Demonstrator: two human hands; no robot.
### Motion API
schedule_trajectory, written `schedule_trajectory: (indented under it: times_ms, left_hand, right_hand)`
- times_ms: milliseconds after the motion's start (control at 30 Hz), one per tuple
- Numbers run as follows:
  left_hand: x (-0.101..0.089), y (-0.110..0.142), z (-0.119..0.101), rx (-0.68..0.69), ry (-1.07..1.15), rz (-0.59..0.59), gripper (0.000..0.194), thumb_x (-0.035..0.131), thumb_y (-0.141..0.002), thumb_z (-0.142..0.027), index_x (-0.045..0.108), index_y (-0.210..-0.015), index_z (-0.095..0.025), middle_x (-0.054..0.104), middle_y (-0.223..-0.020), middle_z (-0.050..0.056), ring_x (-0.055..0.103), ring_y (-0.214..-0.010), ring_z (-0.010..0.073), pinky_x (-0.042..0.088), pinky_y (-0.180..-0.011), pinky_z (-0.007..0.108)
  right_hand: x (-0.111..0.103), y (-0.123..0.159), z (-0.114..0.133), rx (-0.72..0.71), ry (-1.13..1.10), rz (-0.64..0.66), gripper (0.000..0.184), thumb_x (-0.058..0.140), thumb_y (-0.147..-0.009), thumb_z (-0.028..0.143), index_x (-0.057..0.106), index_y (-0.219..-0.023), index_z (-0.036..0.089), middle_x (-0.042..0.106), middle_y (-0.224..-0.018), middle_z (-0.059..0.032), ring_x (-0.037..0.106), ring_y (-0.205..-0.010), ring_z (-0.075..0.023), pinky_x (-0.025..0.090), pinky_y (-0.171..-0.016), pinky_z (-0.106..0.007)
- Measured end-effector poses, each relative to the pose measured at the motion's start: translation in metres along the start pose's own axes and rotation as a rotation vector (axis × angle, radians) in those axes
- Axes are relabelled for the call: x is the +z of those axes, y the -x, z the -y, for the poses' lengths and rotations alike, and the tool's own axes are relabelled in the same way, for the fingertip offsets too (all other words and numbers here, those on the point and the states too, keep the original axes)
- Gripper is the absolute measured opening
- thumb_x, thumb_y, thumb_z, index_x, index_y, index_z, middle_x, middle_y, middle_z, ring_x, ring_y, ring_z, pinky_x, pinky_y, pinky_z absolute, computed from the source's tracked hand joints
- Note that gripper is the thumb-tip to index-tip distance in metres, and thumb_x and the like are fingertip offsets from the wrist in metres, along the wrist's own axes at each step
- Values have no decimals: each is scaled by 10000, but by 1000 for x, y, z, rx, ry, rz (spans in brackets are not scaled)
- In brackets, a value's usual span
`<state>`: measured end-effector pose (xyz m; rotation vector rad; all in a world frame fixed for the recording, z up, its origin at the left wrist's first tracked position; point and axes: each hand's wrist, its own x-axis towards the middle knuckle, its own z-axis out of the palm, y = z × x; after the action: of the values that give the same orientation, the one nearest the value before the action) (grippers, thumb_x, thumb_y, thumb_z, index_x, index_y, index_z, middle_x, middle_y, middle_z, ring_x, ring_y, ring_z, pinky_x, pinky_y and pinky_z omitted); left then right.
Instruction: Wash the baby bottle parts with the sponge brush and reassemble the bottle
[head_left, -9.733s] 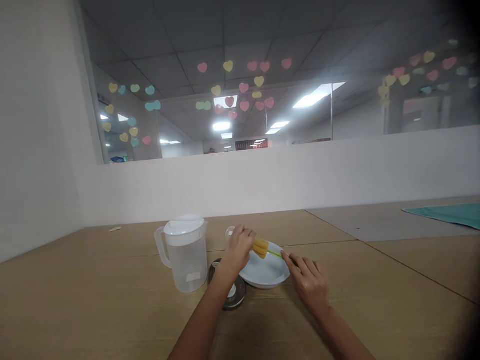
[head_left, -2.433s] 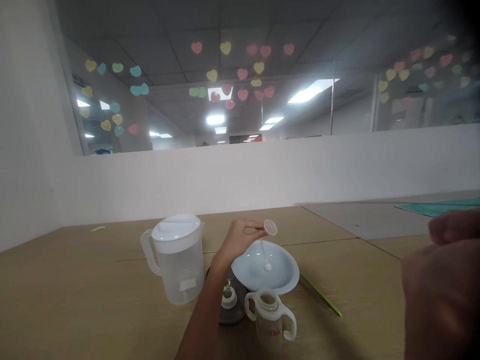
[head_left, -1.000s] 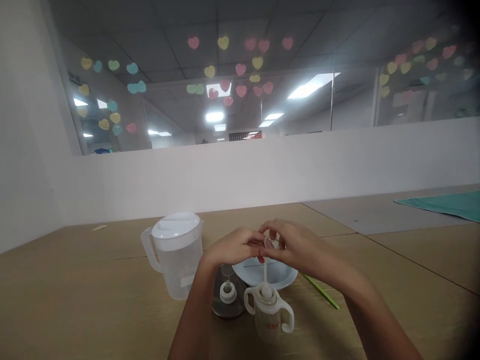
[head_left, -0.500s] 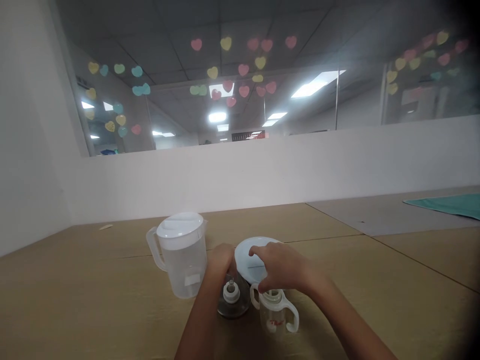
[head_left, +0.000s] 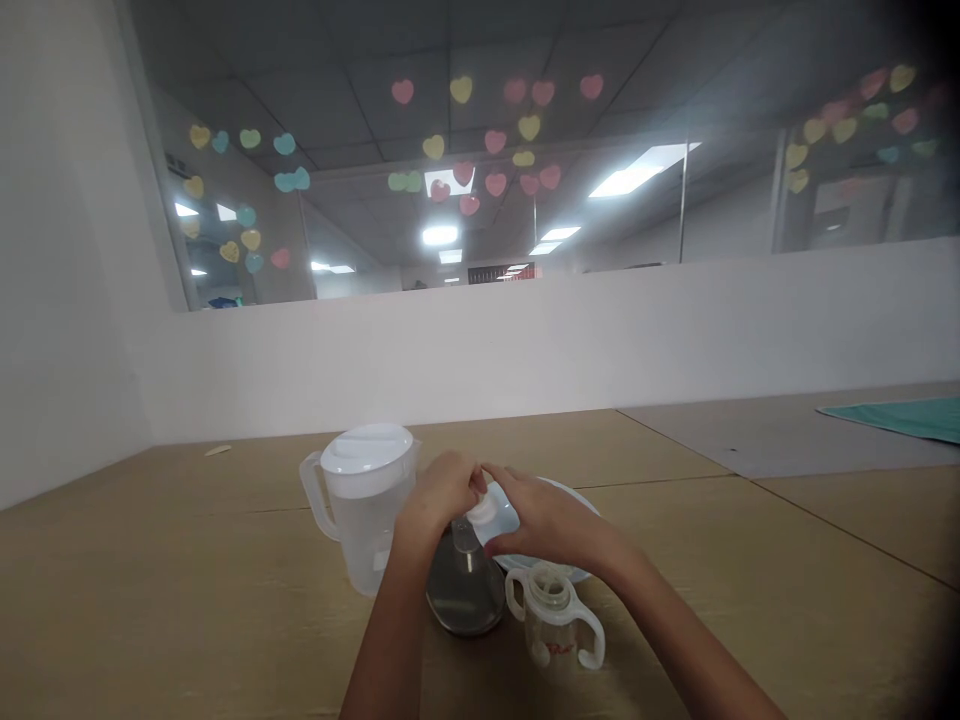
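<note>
My left hand (head_left: 448, 487) has its fingers curled closed at a white nipple collar (head_left: 483, 509) of a baby bottle, raised above the table. Facing it, my right hand (head_left: 551, 522) has thumb and fingers spread around the collar's right side. Below the hands sits a dark, shiny round dish (head_left: 466, 600) with a clear, narrow part at its top. The baby bottle (head_left: 553, 615) with two white handles stands upright, its neck uncovered, just below my right hand. Behind that hand is a light blue plate (head_left: 581, 498), partly hidden.
A clear plastic pitcher (head_left: 364, 525) with a white lid stands left of my left hand. A teal cloth (head_left: 907, 415) lies far right. One small flat piece (head_left: 218, 450) rests at the back left. A white wall (head_left: 450, 360) with a window closes off the table's far side.
The nipple collar has come up off the dark dish to my left hand. My right hand has moved left, away from over the bottle, leaving its neck in plain sight.
</note>
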<state>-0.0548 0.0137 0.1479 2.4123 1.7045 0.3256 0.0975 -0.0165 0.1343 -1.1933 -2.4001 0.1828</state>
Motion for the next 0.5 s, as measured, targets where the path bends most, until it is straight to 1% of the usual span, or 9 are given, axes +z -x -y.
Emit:
schedule_trajectory:
  times_ms: [67,100,133,200,233,300,367,433,500]
  left_hand:
    - [-7,10,-8,173,61,-195,212,486,-732,-101,664,-824,-171,679,-856,45,601,-804,156,426,-695,236]
    - [-10,15,-13,242,95,-270,187,488,-737,-116,657,-791,-174,675,-825,35,596,-780,155,419,-677,236]
    - [-12,19,-18,295,126,-330,167,493,-739,-129,647,-776,-179,669,-808,25,591,-764,152,413,-665,235]
    - [-15,28,-28,366,158,-406,159,486,-746,-128,621,-794,-196,656,-803,-1,581,-749,140,404,-656,230]
    - [-16,31,-33,401,151,-438,164,474,-748,-112,603,-799,-199,647,-793,-9,574,-737,134,400,-653,230]
    - [-17,38,-42,486,102,-493,188,439,-737,-59,562,-782,-195,623,-775,-14,555,-730,131,394,-658,233]
    - [-17,43,-48,566,36,-521,211,411,-713,-13,520,-755,-188,598,-762,-11,535,-743,134,392,-673,240]
    - [-15,46,-50,608,-30,-521,218,400,-696,9,491,-735,-185,574,-738,-10,518,-745,140,393,-684,250]
    - [-13,47,-51,611,-90,-505,217,403,-689,16,479,-718,-185,559,-711,-11,509,-737,148,397,-692,264]
  right_hand:
    - [8,-10,-7,-67,-74,-151,510,641,-663,273,476,-1139,194,594,-1102,-74,553,-976,-212,428,-757,-305]
    - [12,-15,-11,-73,-89,-250,445,603,-681,230,485,-1108,187,602,-1074,-72,562,-940,-198,432,-740,-299]
    - [15,-20,-16,-93,-90,-334,342,560,-695,191,513,-1034,188,618,-1012,-62,571,-886,-185,436,-717,-294]
    - [20,-29,-27,-171,-51,-523,134,507,-687,139,533,-802,204,623,-790,-23,566,-744,-169,436,-677,-298]
    - [21,-32,-33,-219,-14,-653,94,499,-680,131,515,-727,211,605,-724,-14,556,-715,-169,436,-695,-314]
    - [22,-35,-44,-349,53,-850,86,499,-694,133,498,-691,219,590,-685,-9,554,-710,-168,434,-774,-355]
    - [23,-34,-52,-456,96,-943,88,509,-719,138,513,-743,223,604,-712,-8,563,-719,-159,417,-852,-383]
    - [23,-32,-56,-503,108,-958,97,517,-737,150,524,-791,229,617,-735,-5,571,-715,-149,409,-885,-390]
    - [25,-29,-58,-512,90,-942,85,521,-738,170,530,-792,235,620,-735,-2,576,-706,-147,408,-889,-395]
